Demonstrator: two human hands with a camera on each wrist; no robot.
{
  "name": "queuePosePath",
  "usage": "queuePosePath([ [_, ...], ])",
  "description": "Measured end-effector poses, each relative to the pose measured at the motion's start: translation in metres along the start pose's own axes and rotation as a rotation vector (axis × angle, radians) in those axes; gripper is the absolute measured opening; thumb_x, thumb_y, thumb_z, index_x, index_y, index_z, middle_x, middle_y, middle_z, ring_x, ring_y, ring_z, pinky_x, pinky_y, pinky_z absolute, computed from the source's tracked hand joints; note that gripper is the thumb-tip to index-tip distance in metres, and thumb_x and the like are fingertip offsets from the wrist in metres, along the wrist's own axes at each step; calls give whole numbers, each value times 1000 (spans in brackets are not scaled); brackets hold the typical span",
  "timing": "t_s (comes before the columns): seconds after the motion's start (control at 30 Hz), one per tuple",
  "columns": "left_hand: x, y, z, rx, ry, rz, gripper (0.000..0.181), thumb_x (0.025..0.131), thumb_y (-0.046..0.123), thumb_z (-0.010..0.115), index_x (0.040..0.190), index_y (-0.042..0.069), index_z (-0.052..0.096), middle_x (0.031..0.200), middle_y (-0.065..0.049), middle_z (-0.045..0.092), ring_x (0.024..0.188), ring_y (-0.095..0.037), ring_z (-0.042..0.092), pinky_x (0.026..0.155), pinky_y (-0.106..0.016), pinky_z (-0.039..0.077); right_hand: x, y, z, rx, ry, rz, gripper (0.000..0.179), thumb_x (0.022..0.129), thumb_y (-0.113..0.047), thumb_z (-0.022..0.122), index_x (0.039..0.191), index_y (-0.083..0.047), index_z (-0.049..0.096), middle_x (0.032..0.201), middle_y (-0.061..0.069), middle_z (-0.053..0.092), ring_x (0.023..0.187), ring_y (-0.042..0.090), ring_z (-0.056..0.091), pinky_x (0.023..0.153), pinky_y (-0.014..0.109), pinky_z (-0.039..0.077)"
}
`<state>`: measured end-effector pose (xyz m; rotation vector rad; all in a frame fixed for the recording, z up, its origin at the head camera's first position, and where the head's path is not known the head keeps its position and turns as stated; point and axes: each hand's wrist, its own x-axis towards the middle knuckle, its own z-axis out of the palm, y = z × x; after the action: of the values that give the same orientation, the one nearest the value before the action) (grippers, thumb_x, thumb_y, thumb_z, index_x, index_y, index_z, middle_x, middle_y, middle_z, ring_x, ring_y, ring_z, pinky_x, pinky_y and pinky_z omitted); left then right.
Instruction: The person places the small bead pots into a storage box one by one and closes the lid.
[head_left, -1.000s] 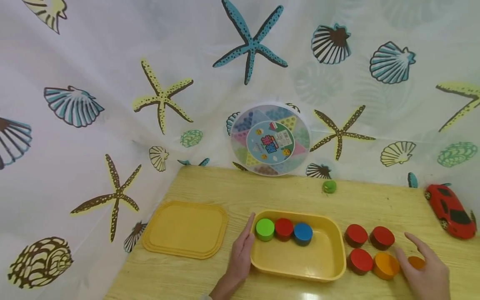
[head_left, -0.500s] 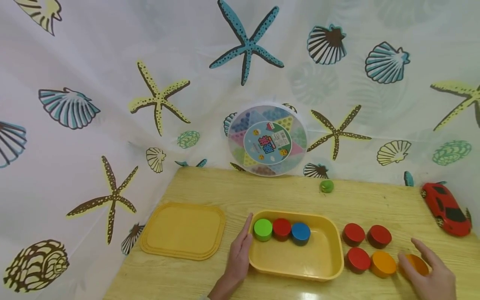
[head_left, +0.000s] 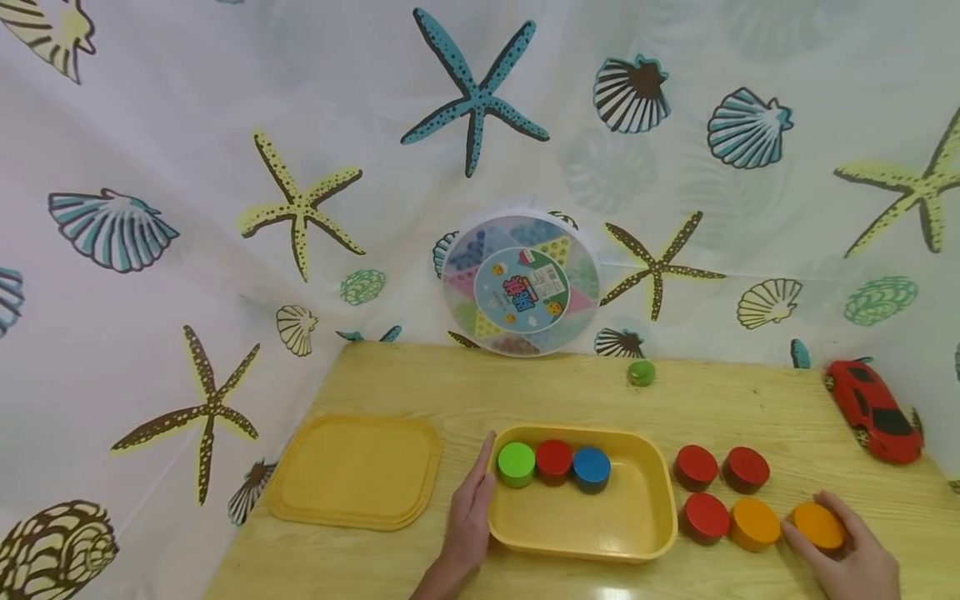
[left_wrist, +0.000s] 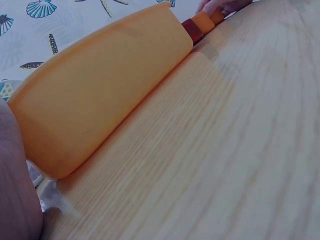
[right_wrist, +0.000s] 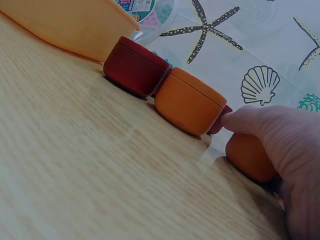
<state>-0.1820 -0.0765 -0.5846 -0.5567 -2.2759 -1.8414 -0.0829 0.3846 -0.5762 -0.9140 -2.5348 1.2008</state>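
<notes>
In the head view my left hand (head_left: 467, 525) rests with straight fingers against the left side of a yellow tray (head_left: 577, 546). Along the tray's back wall stand a green short cylinder (head_left: 517, 464), a red one (head_left: 554, 462) and a blue one (head_left: 591, 469). My right hand (head_left: 855, 550) holds an orange cylinder (head_left: 819, 526) at the far right, thumb on its left side and fingers on the far right side. In the right wrist view the thumb (right_wrist: 245, 120) presses on that cylinder (right_wrist: 250, 157), which is low at the table; the other fingers are mostly hidden.
Right of the tray stand another orange cylinder (head_left: 754, 524) and several red cylinders (head_left: 706, 518). A yellow lid-like panel (head_left: 356, 471) lies at the left. At the back are a round game box (head_left: 521, 283), a small green object (head_left: 641, 372) and a red toy car (head_left: 873, 411).
My right hand's fingers have come in round the far-right orange cylinder, whose top now shows brighter. The left hand keeps its place at the tray. The head view has shifted slightly.
</notes>
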Motion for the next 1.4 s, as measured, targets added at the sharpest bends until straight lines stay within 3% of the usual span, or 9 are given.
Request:
queuePosePath([
  [0.17,-4,-2,-2,-6,16,-4,50,114,8,34,164,6,31,168,-16,32,154,-26,27,123,-17,18,-4,0,3,57,37,6,83,81,-42,91,149,-7,58,127,2,70,80,-29,41,68,-3,43],
  [0.37,-5,-3,-1,-17,13,5,50,114,8,32,164,4,30,168,-17,30,155,-26,26,123,-17,18,-6,1,2,40,53,-82,80,84,-35,90,150,-5,57,142,28,61,78,-27,41,65,-3,40],
  [0.5,-6,-2,0,-32,2,-4,50,115,10,31,165,6,29,169,-16,30,155,-24,24,123,-16,18,-5,4,0,-30,46,-96,83,87,-38,87,153,-3,52,144,30,58,102,10,68,82,7,49],
  [0.6,-5,-2,1,-39,-5,-1,50,115,10,31,165,5,28,169,-16,29,156,-24,23,123,-16,18,-4,5,-1,-70,43,-87,87,89,-38,85,157,-1,45,147,29,56,128,48,57,102,36,55],
  [0.67,-4,-2,1,-37,-5,6,50,115,10,31,164,4,29,169,-18,29,155,-25,24,123,-17,18,-3,5,-1,-58,44,-66,91,89,-37,85,159,-1,41,149,30,53,134,52,52,108,60,47],
  [0.77,-3,-2,1,-34,0,26,50,114,9,31,163,1,29,168,-20,30,155,-27,25,123,-18,19,-3,5,0,-35,77,-19,91,87,-37,87,158,0,42,149,30,52,136,53,50,109,64,45],
  [0.97,-2,-2,1,-23,4,33,49,114,7,32,163,1,31,167,-18,32,154,-27,27,123,-17,19,-6,2,1,48,166,80,89,84,-42,88,153,0,50,148,29,54,134,50,53,112,61,45],
  [1.23,-1,-3,1,-17,7,39,49,114,7,33,163,1,31,167,-22,32,154,-26,27,123,-17,20,-5,2,2,34,149,88,87,87,-42,85,154,0,49,149,27,53,134,49,54,112,59,45],
  [1.4,0,-2,0,-19,3,38,50,114,9,32,164,2,30,167,-23,31,154,-26,26,123,-17,19,-4,1,2,68,180,78,82,86,-39,87,152,-2,53,147,24,57,132,46,56,114,35,48],
])
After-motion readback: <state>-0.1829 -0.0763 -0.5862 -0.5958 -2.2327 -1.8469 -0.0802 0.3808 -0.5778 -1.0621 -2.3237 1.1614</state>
